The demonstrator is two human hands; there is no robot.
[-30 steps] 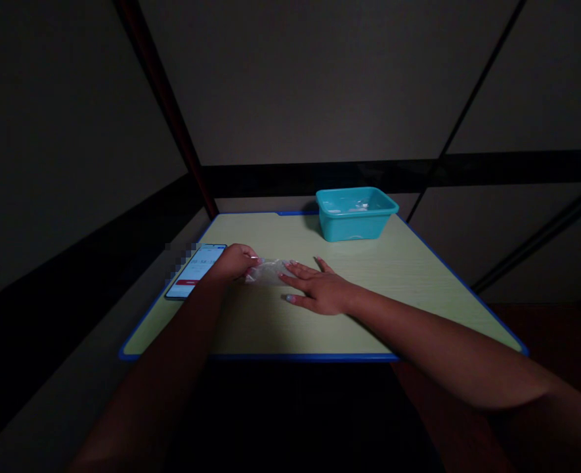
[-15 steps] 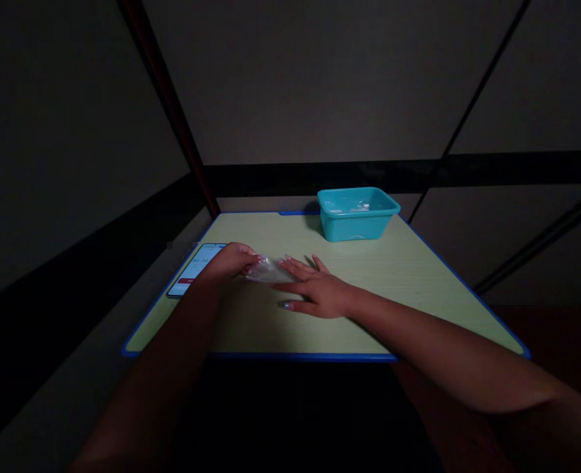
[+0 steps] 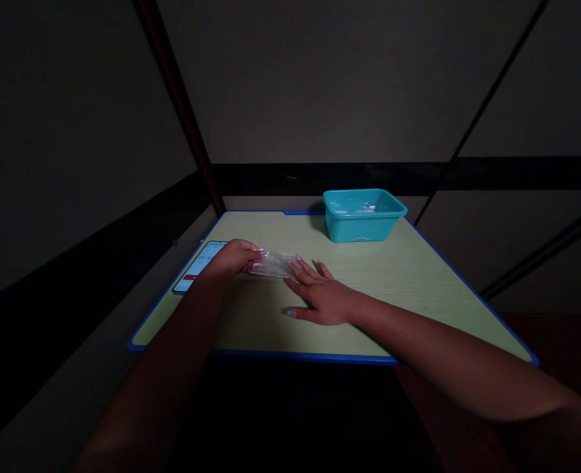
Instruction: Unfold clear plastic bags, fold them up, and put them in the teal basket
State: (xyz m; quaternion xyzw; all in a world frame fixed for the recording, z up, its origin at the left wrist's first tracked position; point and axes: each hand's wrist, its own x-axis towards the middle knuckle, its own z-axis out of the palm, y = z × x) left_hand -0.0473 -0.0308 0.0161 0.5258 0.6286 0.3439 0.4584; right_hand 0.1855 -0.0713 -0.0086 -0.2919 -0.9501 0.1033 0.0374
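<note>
A small clear plastic bag point(image 3: 274, 264) lies nearly flat over the middle of the table. My left hand point(image 3: 241, 257) pinches its left end between thumb and fingers. On the bag's right end rest the fingertips of my right hand point(image 3: 320, 292), which is spread with its palm down by the tabletop. Whether anything is inside the bag is too dim to tell.
A turquoise basket point(image 3: 362, 228) with some clear, shiny items in it stands at the table's back right. A phone point(image 3: 199, 266) with a lit screen lies at the left edge, partly behind my left wrist. The pale table point(image 3: 418, 289) has a blue rim.
The bag now looks flatter and more stretched out between my hands. The whole view has shifted slightly, so the table and basket appear a little farther right.
</note>
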